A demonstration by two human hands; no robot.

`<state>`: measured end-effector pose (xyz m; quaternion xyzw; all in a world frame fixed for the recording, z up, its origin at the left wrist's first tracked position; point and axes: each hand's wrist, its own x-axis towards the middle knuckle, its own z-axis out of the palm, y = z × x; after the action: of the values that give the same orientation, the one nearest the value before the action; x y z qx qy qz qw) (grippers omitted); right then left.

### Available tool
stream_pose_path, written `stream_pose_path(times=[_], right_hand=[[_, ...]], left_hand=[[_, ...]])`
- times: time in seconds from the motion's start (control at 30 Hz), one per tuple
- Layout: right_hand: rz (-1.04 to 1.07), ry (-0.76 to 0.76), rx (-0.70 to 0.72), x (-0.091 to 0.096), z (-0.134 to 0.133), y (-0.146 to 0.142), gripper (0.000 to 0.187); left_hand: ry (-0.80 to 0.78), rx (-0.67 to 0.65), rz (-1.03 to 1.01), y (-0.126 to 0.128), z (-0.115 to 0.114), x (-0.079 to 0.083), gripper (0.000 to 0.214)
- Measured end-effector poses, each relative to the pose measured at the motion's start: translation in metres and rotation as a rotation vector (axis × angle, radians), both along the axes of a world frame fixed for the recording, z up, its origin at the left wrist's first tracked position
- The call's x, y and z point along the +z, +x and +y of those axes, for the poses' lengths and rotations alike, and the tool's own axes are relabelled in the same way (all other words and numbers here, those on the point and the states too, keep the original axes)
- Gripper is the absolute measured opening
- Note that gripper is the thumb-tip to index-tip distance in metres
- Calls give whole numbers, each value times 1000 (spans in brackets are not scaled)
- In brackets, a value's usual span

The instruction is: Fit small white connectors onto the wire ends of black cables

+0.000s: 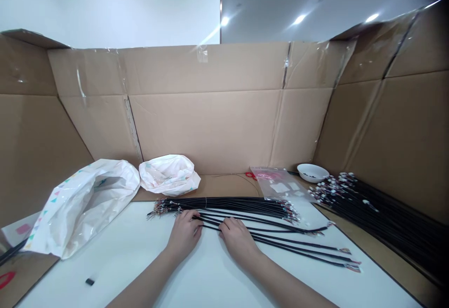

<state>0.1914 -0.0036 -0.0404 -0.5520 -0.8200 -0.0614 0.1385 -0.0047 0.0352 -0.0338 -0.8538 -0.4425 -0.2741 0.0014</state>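
Observation:
A bundle of black cables (228,207) with multicoloured wire ends lies across the far part of a white work surface (105,270). Several loose black cables (298,247) fan out toward the right, nearer to me. My left hand (184,235) rests on these cables with its fingers curled over them. My right hand (238,241) presses on the same cables a short way to the right, fingers bent around them. The two hands are close together, not touching. No other person's hands are in view.
A large pile of black cables (382,219) lies at the right. White plastic bags (80,209) stand at the left, and a second one (169,175) at the back. A clear zip bag (277,184), white bowl (312,172) and small black piece (90,282) are there. Cardboard walls (203,130) surround everything.

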Motion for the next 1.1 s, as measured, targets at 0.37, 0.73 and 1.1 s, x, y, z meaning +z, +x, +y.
stream_pose_path(times=[0.37, 0.73, 1.1], right_hand=[[10, -208, -206, 42, -4, 20, 30], [97, -363, -38, 128, -30, 88, 25], [-272, -153, 289, 136, -137, 31, 23]], left_hand=[[67, 43, -14, 5, 7, 1, 25], [360, 185, -257, -13, 21, 7, 21], [356, 296, -286, -20, 22, 11, 43]])
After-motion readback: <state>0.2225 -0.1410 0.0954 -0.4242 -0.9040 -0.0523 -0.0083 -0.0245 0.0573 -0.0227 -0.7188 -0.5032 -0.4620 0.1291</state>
